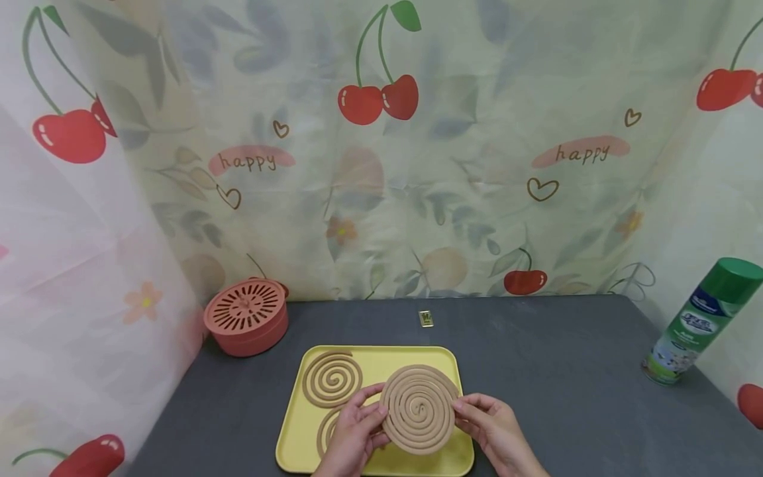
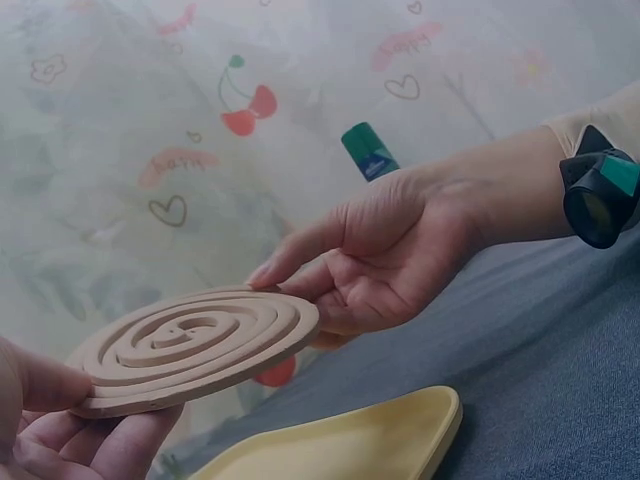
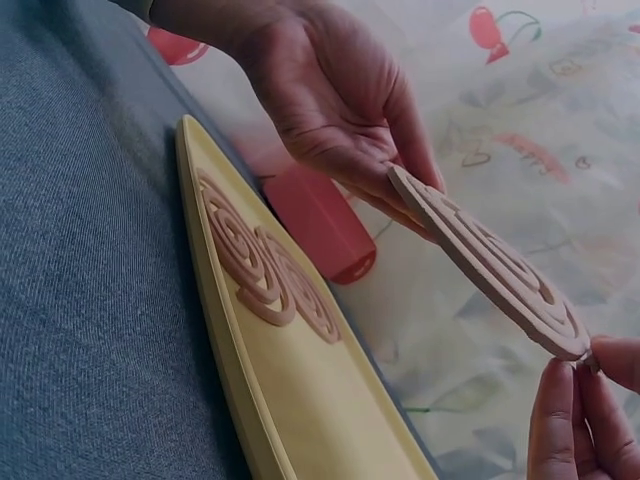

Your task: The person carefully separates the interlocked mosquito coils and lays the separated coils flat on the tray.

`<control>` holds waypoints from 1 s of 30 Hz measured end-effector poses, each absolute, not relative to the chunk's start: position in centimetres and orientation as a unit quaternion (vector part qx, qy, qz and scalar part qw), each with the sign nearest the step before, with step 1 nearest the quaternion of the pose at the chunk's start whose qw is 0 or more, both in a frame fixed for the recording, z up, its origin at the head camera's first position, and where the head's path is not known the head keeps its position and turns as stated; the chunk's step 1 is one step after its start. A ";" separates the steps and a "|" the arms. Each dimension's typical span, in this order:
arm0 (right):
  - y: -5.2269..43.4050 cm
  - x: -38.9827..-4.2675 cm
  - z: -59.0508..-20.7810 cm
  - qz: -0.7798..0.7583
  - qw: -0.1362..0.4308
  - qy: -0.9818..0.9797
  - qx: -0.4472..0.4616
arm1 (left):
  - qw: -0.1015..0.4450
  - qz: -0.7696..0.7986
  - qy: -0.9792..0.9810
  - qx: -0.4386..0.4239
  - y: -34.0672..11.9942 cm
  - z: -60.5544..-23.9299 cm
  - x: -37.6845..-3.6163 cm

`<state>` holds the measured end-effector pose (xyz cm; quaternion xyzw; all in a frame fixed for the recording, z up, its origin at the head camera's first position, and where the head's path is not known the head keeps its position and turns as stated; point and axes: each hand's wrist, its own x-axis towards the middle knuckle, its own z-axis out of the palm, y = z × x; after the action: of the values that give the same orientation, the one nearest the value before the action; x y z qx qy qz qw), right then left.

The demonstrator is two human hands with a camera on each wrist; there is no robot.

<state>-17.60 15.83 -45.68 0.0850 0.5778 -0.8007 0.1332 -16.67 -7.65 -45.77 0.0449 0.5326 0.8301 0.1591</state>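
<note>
Hands hold a tan spiral coil disc (image 1: 419, 409) above the yellow tray (image 1: 369, 361), one on each side of its rim. The left hand (image 1: 356, 434) grasps the left edge, thumb on top and fingers (image 2: 120, 445) curled beneath; the right hand (image 1: 491, 424) pinches the right edge, with its forefinger lying along the top face (the left wrist view shows this best). The disc is tilted and clear of the tray. Two more coils (image 1: 331, 379) lie flat on the tray's left part, seemingly touching each other, though the left hand hides part of the nearer one. A red slotted-lid holder (image 1: 246, 317) stands on the grey table (image 1: 566, 371), and a green spray can (image 1: 700, 322) stands far right.
</note>
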 end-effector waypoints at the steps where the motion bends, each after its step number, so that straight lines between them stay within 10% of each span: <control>1: 15.8 -17.6 -45.7 -0.799 0.129 0.580 0.089 | 0.161 0.830 0.532 0.044 -7.6 -45.8 -16.7; 30: 15.1 -17.3 -45.8 -0.795 0.078 0.597 0.078 | 0.156 0.850 0.503 0.022 -7.4 -46.7 -16.9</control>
<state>-17.27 15.13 -45.84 0.0784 0.5965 -0.7950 0.0778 -16.86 -7.37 -46.72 0.0223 0.5032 0.8496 0.1564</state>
